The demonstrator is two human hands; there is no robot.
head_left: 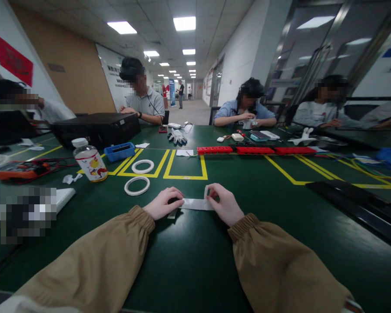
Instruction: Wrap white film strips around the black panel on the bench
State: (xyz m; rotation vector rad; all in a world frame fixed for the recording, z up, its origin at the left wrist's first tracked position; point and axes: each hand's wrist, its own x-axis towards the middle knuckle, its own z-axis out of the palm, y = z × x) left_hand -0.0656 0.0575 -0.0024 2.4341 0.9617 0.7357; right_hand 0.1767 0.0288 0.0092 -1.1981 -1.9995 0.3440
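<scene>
Two ends pinched: my left hand (163, 203) and right hand (224, 203) grip flat white paper strip (197, 204) on dark green table (195, 265); clear plastic bottle (90, 163) label writing unreadable.

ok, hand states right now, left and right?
Left hand: closed on the left end of the white strip.
Right hand: pinching the strip's upturned right end.

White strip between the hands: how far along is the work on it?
Done: most of the white strip lies flat on the green table. In hand: the left hand holds down its left end while the right hand pinches the upturned right end. Left: that end is not yet flat, and two white rings lie untouched nearby; no finished pieces are visible.
</scene>
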